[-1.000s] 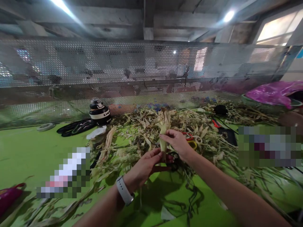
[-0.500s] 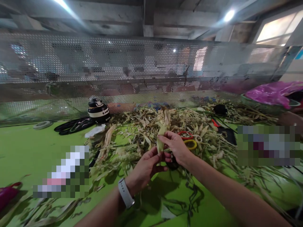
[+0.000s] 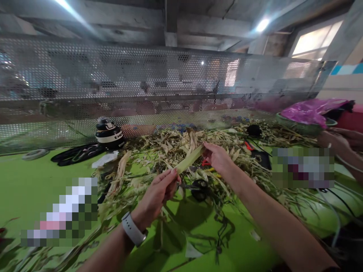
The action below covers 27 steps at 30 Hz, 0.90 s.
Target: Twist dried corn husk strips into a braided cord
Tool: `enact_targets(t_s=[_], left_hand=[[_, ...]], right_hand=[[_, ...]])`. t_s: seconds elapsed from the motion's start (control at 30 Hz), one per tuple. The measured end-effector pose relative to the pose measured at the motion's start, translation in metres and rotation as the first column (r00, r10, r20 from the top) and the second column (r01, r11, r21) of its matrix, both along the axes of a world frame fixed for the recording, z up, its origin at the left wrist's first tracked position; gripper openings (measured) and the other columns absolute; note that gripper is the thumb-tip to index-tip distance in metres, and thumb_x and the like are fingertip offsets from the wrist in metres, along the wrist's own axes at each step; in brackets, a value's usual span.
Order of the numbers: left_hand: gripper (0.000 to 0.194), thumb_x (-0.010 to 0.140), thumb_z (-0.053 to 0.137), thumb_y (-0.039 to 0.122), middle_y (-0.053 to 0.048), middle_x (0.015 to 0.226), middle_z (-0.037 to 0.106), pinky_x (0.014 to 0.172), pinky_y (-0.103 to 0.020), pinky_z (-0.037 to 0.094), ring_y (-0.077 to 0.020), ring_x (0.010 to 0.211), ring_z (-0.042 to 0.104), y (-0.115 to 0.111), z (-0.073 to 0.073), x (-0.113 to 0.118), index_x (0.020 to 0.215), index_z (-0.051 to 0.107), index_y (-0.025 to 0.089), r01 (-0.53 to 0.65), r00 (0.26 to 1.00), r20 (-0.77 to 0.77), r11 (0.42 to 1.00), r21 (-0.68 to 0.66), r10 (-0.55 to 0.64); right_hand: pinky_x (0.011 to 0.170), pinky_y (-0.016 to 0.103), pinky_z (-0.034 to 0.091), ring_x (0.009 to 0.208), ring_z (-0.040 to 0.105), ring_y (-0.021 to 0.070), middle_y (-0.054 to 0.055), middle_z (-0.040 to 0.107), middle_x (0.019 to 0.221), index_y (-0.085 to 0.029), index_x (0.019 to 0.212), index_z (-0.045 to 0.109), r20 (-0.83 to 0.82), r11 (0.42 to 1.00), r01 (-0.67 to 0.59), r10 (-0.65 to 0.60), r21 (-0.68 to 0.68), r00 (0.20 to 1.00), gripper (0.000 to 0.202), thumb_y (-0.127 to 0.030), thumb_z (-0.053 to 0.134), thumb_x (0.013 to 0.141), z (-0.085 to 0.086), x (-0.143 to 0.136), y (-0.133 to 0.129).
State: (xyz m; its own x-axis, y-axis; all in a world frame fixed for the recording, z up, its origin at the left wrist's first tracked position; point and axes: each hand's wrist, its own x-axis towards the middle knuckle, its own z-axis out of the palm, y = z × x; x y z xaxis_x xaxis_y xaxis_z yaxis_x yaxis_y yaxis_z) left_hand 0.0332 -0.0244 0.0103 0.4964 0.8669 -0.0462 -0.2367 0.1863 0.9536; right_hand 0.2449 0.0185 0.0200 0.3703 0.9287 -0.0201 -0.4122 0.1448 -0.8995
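A pale green corn husk point(image 3: 189, 160) is stretched on a slant between my two hands above the table. Its lower left end is pinched by my left hand point(image 3: 157, 190), thumb on top. My right hand point(image 3: 219, 156) grips the upper right end with its fingertips. Behind them lies a heap of dry husks point(image 3: 159, 145). Just below the strip rest black-handled scissors point(image 3: 199, 190), partly covered. Red handles point(image 3: 206, 163) peek out by my right wrist, mostly hidden.
A perforated metal screen point(image 3: 136, 87) closes off the back of the green table point(image 3: 241, 241). A black bottle point(image 3: 109, 136) stands at the left. On the right are a green basin point(image 3: 297, 126) with a pink plastic bag point(image 3: 306, 110) and another person's hand point(image 3: 334, 142).
My hands have moved apart, the left one down and leftward. The husk, upright between them before, is now drawn out slantwise. The view has shifted slightly to the right.
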Motion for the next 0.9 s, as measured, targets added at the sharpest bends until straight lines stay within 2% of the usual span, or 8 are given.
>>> enact_targets(t_s=[0.13,0.27,0.33,0.4,0.5,0.6,0.73,0.9], left_hand=[[0.026,0.08,0.056,0.037,0.01,0.044,0.023,0.034,-0.015,0.012,-0.0022,0.037,0.016,0.001,0.004,-0.003,0.071,0.059,0.012,0.053,0.996,0.068,0.999,0.0,-0.052],[0.021,0.078,0.059,0.033,0.01,0.044,0.024,0.032,-0.014,0.017,-0.0022,0.035,0.018,0.007,0.015,-0.012,0.076,0.061,0.013,-0.05,0.954,0.296,0.999,-0.017,0.053],[0.017,0.078,0.06,0.03,0.009,0.044,0.032,0.035,-0.013,0.029,-0.0027,0.036,0.028,0.012,0.021,-0.017,0.082,0.063,0.014,-0.155,0.889,0.435,0.988,-0.001,0.14],[0.017,0.076,0.062,0.027,0.005,0.054,0.051,0.05,-0.016,0.044,-0.0056,0.049,0.048,0.019,0.023,-0.021,0.089,0.064,0.016,-0.261,0.836,0.5,0.965,-0.002,0.227],[0.017,0.075,0.062,0.021,0.0,0.077,0.067,0.078,-0.023,0.049,-0.0121,0.079,0.062,0.027,0.02,-0.022,0.092,0.065,0.019,-0.332,0.822,0.488,0.943,-0.009,0.294],[0.011,0.073,0.063,0.016,-0.001,0.086,0.07,0.089,-0.026,0.045,-0.0141,0.092,0.062,0.028,0.013,-0.02,0.084,0.066,0.018,-0.335,0.843,0.458,0.942,0.033,0.283],[0.013,0.073,0.063,0.018,-0.004,0.089,0.071,0.084,-0.026,0.048,-0.0165,0.094,0.063,0.023,0.01,-0.017,0.086,0.066,0.018,-0.288,0.891,0.368,0.958,0.003,0.267],[0.029,0.074,0.062,0.019,-0.006,0.092,0.071,0.076,-0.024,0.051,-0.0164,0.093,0.063,0.024,0.014,-0.018,0.103,0.062,0.02,-0.295,0.899,0.322,0.954,-0.055,0.297]], right_hand=[[0.051,0.022,0.048,0.049,0.057,0.0107,-0.001,0.063,0.054,-0.016,0.065,0.06,0.056,0.999,0.05,-0.049,-0.014,0.997,0.006,-0.019,0.065,0.067,-0.003,0.009,0.004],[0.051,0.022,0.047,0.048,0.055,0.01,-0.001,0.061,0.053,-0.018,0.065,0.056,0.176,0.992,0.129,-0.127,0.002,0.976,0.009,-0.022,0.059,0.072,-0.004,0.031,0.008],[0.051,0.022,0.045,0.049,0.053,0.0098,-0.002,0.06,0.054,-0.019,0.065,0.056,0.275,0.989,0.144,-0.144,0.02,0.951,0.01,-0.025,0.058,0.073,-0.003,0.04,0.008],[0.052,0.022,0.044,0.05,0.053,0.01,-0.003,0.06,0.056,-0.019,0.066,0.057,0.399,0.992,0.12,-0.122,0.029,0.909,0.009,-0.026,0.058,0.071,-0.001,0.044,0.007],[0.053,0.023,0.041,0.05,0.052,0.0112,-0.003,0.059,0.053,-0.017,0.061,0.061,0.613,1.0,0.025,-0.022,0.004,0.789,0.006,-0.022,0.063,0.065,-0.001,0.038,0.003],[0.055,0.024,0.039,0.053,0.052,0.0128,-0.002,0.058,0.05,-0.017,0.054,0.063,0.784,0.998,-0.042,0.054,-0.036,0.619,0.007,-0.017,0.065,0.061,-0.004,0.026,-0.003],[0.061,0.025,0.04,0.06,0.055,0.0143,0.0,0.062,0.061,-0.018,0.065,0.065,0.896,0.997,-0.052,0.079,-0.063,0.436,0.005,-0.016,0.061,0.065,-0.01,0.016,-0.004],[0.066,0.023,0.043,0.071,0.059,0.0148,0.003,0.066,0.079,-0.017,0.089,0.065,0.951,0.997,-0.031,0.072,-0.066,0.3,0.021,-0.018,0.058,0.069,-0.005,0.015,0.015]])
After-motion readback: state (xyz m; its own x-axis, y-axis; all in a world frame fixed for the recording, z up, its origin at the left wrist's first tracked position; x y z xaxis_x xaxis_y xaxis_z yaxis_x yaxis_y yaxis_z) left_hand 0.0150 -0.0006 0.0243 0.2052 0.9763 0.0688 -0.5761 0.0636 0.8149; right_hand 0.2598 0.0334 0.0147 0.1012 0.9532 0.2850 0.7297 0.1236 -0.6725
